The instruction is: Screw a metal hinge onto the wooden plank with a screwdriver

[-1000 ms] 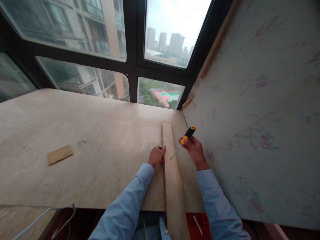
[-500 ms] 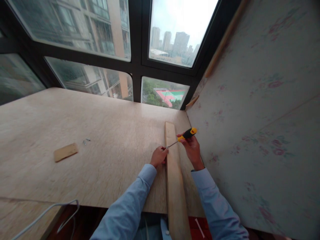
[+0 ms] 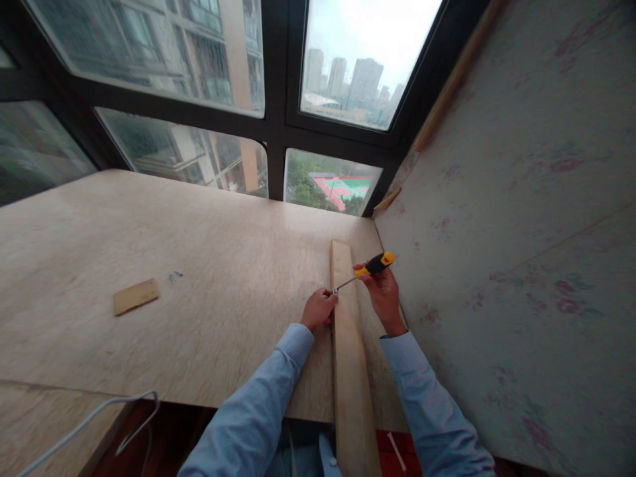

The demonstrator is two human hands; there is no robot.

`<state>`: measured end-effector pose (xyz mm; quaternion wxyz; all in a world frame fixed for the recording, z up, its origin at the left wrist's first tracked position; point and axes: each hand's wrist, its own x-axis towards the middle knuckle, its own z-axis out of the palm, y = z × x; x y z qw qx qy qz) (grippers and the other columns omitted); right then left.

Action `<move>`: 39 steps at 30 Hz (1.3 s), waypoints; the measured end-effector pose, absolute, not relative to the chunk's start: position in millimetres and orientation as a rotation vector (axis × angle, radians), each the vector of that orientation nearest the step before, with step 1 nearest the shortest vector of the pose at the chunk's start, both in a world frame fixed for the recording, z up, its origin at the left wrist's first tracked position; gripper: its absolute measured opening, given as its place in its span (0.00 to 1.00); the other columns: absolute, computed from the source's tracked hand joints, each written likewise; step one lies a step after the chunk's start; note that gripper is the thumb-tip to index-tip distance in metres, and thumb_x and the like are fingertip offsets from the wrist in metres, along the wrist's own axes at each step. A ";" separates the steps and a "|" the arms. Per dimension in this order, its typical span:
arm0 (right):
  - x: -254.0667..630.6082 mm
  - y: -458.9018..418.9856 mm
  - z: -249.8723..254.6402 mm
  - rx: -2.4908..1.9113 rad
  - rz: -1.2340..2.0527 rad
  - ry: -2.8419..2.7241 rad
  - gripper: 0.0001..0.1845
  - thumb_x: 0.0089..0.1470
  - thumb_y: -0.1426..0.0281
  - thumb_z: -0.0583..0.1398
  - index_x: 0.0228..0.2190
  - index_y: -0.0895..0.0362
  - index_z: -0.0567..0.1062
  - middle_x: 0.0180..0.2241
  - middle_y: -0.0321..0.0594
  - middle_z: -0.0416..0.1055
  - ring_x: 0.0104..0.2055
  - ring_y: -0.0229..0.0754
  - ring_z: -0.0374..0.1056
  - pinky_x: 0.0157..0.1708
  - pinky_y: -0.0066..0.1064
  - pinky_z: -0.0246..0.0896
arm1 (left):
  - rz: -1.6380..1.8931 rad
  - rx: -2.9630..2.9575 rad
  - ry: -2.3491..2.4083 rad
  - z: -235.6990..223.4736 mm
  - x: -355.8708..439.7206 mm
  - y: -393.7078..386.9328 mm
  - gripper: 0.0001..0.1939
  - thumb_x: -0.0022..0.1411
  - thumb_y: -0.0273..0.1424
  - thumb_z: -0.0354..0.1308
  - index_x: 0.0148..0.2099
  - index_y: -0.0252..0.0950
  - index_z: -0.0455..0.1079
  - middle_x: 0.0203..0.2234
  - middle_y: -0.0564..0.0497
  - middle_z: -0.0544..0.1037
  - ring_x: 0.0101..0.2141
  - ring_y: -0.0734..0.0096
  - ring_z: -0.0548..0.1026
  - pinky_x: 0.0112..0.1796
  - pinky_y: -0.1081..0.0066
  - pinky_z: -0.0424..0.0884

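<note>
My right hand [image 3: 381,295] is closed on a screwdriver [image 3: 375,265] with a black and yellow handle. Its thin shaft slants down to the left, across a long wooden board [image 3: 350,358]. At the shaft's tip, over the board's left edge, the fingers of my left hand [image 3: 318,309] pinch a small shiny metal piece [image 3: 335,291]. That piece is too small to make out fully, and the fingers partly cover it. The board lies lengthwise on the stone-patterned sill [image 3: 238,265], its near end reaching past the front edge towards my body.
To the left lie a small flat wooden piece [image 3: 136,297] and a few small metal screws [image 3: 173,275]. A pale cable [image 3: 99,411] crosses the front left edge. Dark-framed windows [image 3: 275,132] rise behind, and a flowered wall [image 3: 507,252] stands close on the right.
The view has shifted slightly, so everything appears a little displaced. Both hands keep their hold, with the screwdriver tip still at the left fingers.
</note>
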<state>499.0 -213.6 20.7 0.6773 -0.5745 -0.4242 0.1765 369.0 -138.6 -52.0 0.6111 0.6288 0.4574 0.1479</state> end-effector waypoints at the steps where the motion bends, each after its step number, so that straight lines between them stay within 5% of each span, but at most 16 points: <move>1: 499.3 -213.7 20.5 -1.290 0.398 -0.956 0.19 0.51 0.59 0.66 0.41 0.54 0.69 0.41 0.44 0.79 0.46 0.48 0.74 0.48 0.44 0.68 | 0.341 1.455 1.056 -52.4 369.0 -138.4 0.13 0.62 0.37 0.56 0.44 0.32 0.71 0.33 0.47 0.78 0.23 0.75 0.73 0.18 0.80 0.67; 14: 501.5 -215.0 20.0 -1.276 0.446 -0.950 0.18 0.49 0.61 0.67 0.38 0.53 0.70 0.39 0.42 0.78 0.44 0.47 0.75 0.48 0.43 0.69 | 0.334 1.474 1.055 -55.8 369.5 -137.7 0.14 0.62 0.37 0.55 0.45 0.33 0.71 0.34 0.47 0.79 0.22 0.74 0.73 0.18 0.78 0.67; 21: 507.3 -203.8 25.3 -1.632 0.195 -0.985 0.27 0.39 0.55 0.71 0.37 0.55 0.72 0.33 0.41 0.75 0.34 0.46 0.70 0.40 0.42 0.68 | 0.347 1.459 1.042 -54.0 369.5 -138.3 0.13 0.62 0.36 0.54 0.44 0.32 0.71 0.33 0.46 0.78 0.21 0.74 0.73 0.18 0.78 0.67; 26: 504.0 -198.1 30.2 -1.495 0.329 -1.025 0.25 0.50 0.51 0.64 0.43 0.54 0.70 0.43 0.45 0.74 0.45 0.47 0.71 0.47 0.42 0.67 | 0.338 1.470 1.036 -55.9 369.4 -137.7 0.14 0.62 0.37 0.55 0.44 0.33 0.71 0.32 0.47 0.78 0.22 0.74 0.74 0.18 0.79 0.67; 30: 502.2 -200.8 32.4 -1.319 0.558 -1.007 0.28 0.47 0.54 0.67 0.47 0.51 0.67 0.50 0.43 0.73 0.54 0.47 0.69 0.56 0.44 0.63 | 0.329 1.494 1.035 -56.9 369.6 -136.9 0.14 0.63 0.37 0.55 0.45 0.33 0.72 0.34 0.47 0.79 0.22 0.74 0.74 0.19 0.79 0.67; 39: 500.1 -207.2 43.6 -1.772 0.169 -1.005 0.34 0.38 0.51 0.71 0.43 0.56 0.71 0.33 0.41 0.76 0.31 0.47 0.72 0.38 0.45 0.71 | 0.342 1.504 1.034 -55.6 369.0 -138.9 0.14 0.63 0.37 0.54 0.45 0.33 0.71 0.34 0.47 0.79 0.23 0.74 0.74 0.19 0.78 0.68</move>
